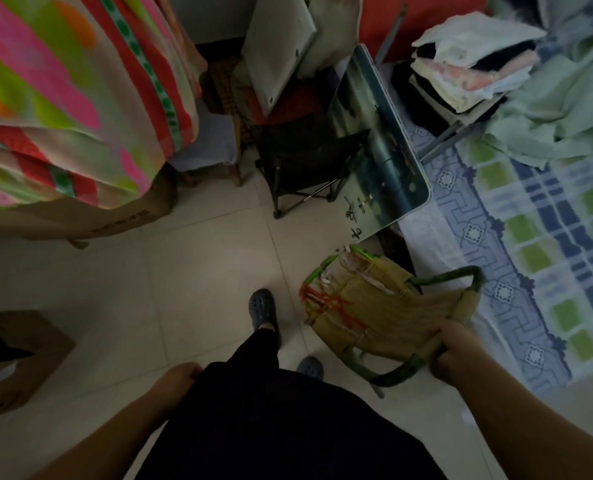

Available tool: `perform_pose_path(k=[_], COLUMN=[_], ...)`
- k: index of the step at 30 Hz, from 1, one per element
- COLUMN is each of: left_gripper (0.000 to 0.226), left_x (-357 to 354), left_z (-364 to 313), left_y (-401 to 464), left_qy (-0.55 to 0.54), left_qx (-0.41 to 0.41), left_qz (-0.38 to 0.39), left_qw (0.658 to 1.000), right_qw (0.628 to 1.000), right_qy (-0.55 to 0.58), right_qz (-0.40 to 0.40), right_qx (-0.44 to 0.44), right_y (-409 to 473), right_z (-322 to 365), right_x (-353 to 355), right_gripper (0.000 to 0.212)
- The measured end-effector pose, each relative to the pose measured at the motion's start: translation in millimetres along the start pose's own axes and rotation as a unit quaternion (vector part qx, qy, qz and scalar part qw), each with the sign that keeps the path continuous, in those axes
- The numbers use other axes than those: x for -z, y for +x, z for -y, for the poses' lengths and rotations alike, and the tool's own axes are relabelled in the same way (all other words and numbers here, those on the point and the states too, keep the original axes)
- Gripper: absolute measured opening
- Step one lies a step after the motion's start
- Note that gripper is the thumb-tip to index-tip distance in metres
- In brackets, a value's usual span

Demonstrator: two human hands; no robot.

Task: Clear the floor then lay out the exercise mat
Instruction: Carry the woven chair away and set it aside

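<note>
A small woven stool [364,299] with a tan seat and a green frame hangs tilted above the tiled floor [191,271], right of my feet. My right hand [456,351] is shut on its green frame at the near end. At my side, my left hand [180,375] rests against my dark trousers with the fingers curled and nothing in them. No exercise mat shows in this view.
A bed with a blue and green checked sheet [517,258] fills the right. A folding table top [374,161] leans against it, with a black folding chair [298,168] beside it. Cardboard boxes [18,358] stand left, one under a bright quilt [63,98].
</note>
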State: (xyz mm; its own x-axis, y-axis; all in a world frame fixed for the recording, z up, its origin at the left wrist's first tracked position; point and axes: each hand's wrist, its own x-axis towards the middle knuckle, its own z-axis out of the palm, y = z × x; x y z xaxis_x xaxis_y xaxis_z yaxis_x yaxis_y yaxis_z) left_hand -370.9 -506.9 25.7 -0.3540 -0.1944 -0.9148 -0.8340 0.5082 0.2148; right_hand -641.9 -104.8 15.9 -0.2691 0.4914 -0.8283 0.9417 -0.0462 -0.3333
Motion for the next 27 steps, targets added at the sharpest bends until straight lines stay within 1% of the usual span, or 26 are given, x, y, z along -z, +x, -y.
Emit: perform_pose_path(k=[2,4,7,9,11,13,15,17,19,21,22,24,25,26,27], left_gripper=[0.020,0.017,0.016,0.016,0.016,0.017,0.019,0.026,0.029,0.026,0.023,0.021,0.022,0.022,0.022], left_x=[31,61,99,111,115,113,109,102,97,92,90,89,89,90,91], left_z=[-3,-9,-25,-38,-53,-66,-78,-86,-91,-92,-90,-87,-84,-82,-79], left_y=[18,37,60,72,81,87,91,94,95,98,100,105,107,108,109], left_qy=[0.014,-0.003,-0.043,-0.042,-0.035,-0.015,0.025,0.060,0.079,0.088,0.093,0.108,0.117,0.125,0.132], left_qx=[-0.003,0.000,0.014,0.006,-0.007,-0.018,-0.026,-0.035,-0.046,-0.055,-0.055,-0.049,-0.044,-0.038,-0.032], left_qz=[-0.003,-0.026,-0.059,-0.060,-0.056,-0.047,-0.031,-0.013,-0.002,0.002,0.002,0.001,0.002,0.002,0.003], left_qw=[1.000,1.000,0.997,0.997,0.998,0.999,0.999,0.998,0.996,0.995,0.994,0.993,0.992,0.991,0.991], right_qw=[1.000,0.999,0.998,0.995,0.993,0.991,0.991,0.990,0.989,0.988,0.987,0.982,0.981,0.983,0.980], right_qy=[0.022,0.047,0.063,0.093,0.112,0.127,0.115,0.098,0.109,0.113,0.117,0.116,0.113,0.104,0.120], right_qz=[0.001,0.005,0.024,0.033,0.036,0.040,0.063,0.094,0.097,0.090,0.096,0.139,0.152,0.148,0.147], right_qx=[-0.001,0.007,0.008,0.001,-0.019,-0.029,-0.024,-0.022,-0.037,-0.051,-0.057,-0.047,-0.046,-0.044,-0.063], right_y=[-1,0,0,1,2,4,7,12,19,27,36,43,47,54,58], right_z=[15,28,39,41,42,42,41,42,43,43,41,36,33,32,29], right_x=[-24,-47,-81,-101,-118,-131,-144,-152,-159,-163,-165,-167,-167,-167,-168], right_gripper=[0.020,0.021,0.038,0.034,0.031,0.038,0.041,0.048,0.051,0.046,0.040,0.020,0.018,0.022,0.031])
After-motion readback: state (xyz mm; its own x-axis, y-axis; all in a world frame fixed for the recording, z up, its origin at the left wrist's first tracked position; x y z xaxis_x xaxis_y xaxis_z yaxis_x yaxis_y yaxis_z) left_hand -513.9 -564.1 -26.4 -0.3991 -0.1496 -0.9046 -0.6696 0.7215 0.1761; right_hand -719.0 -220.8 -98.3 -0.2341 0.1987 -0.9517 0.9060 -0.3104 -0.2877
